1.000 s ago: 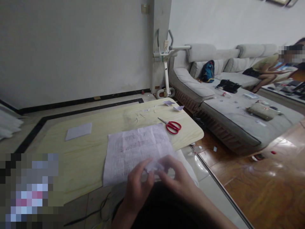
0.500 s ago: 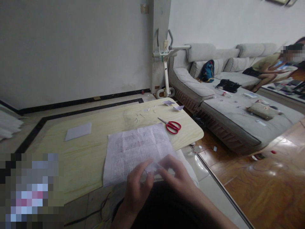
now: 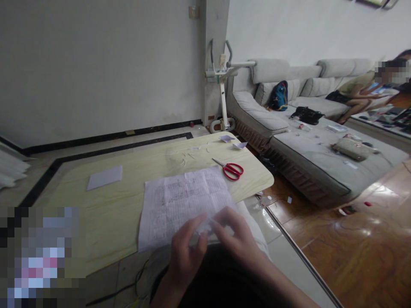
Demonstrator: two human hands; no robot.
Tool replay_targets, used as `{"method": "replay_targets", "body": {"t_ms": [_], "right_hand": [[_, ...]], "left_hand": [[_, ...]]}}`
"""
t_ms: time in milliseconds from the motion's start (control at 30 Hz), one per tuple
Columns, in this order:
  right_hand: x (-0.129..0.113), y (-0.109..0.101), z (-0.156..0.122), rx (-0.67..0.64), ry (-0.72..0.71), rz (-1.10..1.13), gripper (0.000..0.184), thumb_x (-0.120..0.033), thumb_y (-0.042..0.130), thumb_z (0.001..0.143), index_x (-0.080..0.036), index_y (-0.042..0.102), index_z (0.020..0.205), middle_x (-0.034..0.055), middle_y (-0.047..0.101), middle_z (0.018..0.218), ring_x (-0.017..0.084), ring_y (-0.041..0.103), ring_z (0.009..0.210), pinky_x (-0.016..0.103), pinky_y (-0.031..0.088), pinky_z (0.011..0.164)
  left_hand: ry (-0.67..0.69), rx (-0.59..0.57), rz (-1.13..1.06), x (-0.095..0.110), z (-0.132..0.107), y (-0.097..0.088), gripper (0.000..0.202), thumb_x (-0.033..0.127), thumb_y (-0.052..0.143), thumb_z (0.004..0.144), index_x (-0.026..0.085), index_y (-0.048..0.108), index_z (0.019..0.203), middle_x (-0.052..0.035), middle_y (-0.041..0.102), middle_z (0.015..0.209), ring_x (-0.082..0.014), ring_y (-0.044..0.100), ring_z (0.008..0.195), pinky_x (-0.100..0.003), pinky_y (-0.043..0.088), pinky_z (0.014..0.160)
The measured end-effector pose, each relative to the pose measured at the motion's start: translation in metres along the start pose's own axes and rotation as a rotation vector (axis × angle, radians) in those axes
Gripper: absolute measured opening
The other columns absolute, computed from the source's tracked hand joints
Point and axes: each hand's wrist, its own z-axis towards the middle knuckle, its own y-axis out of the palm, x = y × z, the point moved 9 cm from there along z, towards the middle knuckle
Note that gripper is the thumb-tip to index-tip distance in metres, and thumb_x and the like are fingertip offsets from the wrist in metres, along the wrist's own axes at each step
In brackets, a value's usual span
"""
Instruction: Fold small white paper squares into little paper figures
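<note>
Between my fingertips is a small piece of white paper (image 3: 205,226), blurred, so its folds cannot be made out. My left hand (image 3: 188,241) pinches it from the left, thumb below and index finger above. From the right, my right hand (image 3: 231,229) grips its other side with the fingers bent. Both hands hover over the near edge of a large creased printed sheet (image 3: 180,199), which lies on the pale wooden table (image 3: 141,160). Past the sheet's far right corner rest red-handled scissors (image 3: 233,170), blades partly apart and pointing left.
Two small folded paper pieces (image 3: 239,146) sit at the table's far right corner, near thin paper scraps (image 3: 189,156). A white paper stack (image 3: 105,177) lies on the left. Beyond stands a grey sofa (image 3: 321,158) with bags and a seated person (image 3: 356,90).
My fingers have shifted very slightly around the small paper. Everything else stays in place, apart from a tiny camera shift.
</note>
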Motion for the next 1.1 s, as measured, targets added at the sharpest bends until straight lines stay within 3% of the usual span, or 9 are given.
{"method": "replay_targets", "body": {"t_ms": [133,233,400,500,700,867,1100], "right_hand": [[-0.013,-0.006,-0.001,0.054,-0.129,-0.051,0.004,-0.017,0.058,0.087,-0.02,0.06,0.084,0.0029,0.063,0.082,0.017,0.058,0.076,0.03,0.049,0.07],[-0.021,-0.008,-0.001,0.044,-0.213,-0.136,0.013,-0.011,0.056,0.084,-0.02,0.063,0.091,0.0049,0.066,0.086,0.019,0.061,0.078,0.031,0.05,0.072],[-0.017,-0.004,0.001,-0.058,-0.173,-0.31,0.026,-0.011,0.056,0.083,-0.02,0.069,0.104,0.0068,0.07,0.087,0.02,0.064,0.076,0.033,0.05,0.071],[-0.01,-0.003,0.004,-0.112,-0.113,-0.29,0.02,-0.011,0.057,0.082,-0.019,0.071,0.094,0.006,0.069,0.084,0.019,0.063,0.074,0.03,0.049,0.069],[0.001,-0.006,0.006,-0.106,0.014,-0.204,0.009,-0.014,0.059,0.083,-0.016,0.068,0.08,0.0006,0.065,0.07,0.015,0.057,0.064,0.026,0.045,0.061],[0.001,-0.001,0.006,-0.112,0.041,-0.249,0.011,-0.016,0.059,0.083,-0.017,0.062,0.072,-0.0005,0.062,0.067,0.014,0.053,0.061,0.025,0.041,0.058],[0.003,0.012,0.004,-0.197,0.039,-0.4,0.018,-0.02,0.06,0.084,-0.017,0.059,0.067,-0.0002,0.061,0.064,0.013,0.051,0.059,0.024,0.035,0.056]], "left_hand": [[0.013,-0.038,0.019,0.0,0.001,0.003,0.029,0.024,0.053,0.091,0.015,0.064,0.116,-0.0107,0.077,0.105,-0.023,0.075,0.095,-0.032,0.062,0.082],[0.041,-0.117,0.017,-0.001,0.001,0.01,0.033,0.022,0.052,0.091,0.018,0.062,0.122,-0.0102,0.075,0.11,-0.0236,0.073,0.1,-0.035,0.06,0.087],[0.038,-0.235,0.007,-0.01,-0.005,0.023,0.044,0.02,0.052,0.09,0.021,0.054,0.134,-0.0112,0.07,0.122,-0.0257,0.068,0.112,-0.041,0.057,0.095],[-0.059,-0.254,-0.002,-0.022,-0.009,0.025,0.047,0.022,0.057,0.09,0.022,0.051,0.136,-0.0111,0.07,0.123,-0.0256,0.069,0.111,-0.04,0.059,0.092],[-0.192,-0.259,-0.164,-0.026,-0.009,0.022,0.033,0.027,0.058,0.092,0.023,0.061,0.125,-0.0058,0.076,0.105,-0.0215,0.075,0.094,-0.035,0.062,0.085],[-0.183,-0.263,-0.118,-0.018,-0.005,0.02,0.041,0.023,0.048,0.095,0.016,0.058,0.134,-0.0121,0.073,0.122,-0.0243,0.071,0.11,-0.037,0.059,0.093],[-0.206,-0.246,-0.028,-0.016,-0.001,0.022,0.04,0.023,0.039,0.097,0.01,0.065,0.124,-0.0154,0.075,0.118,-0.025,0.072,0.108,-0.038,0.059,0.092]]}}
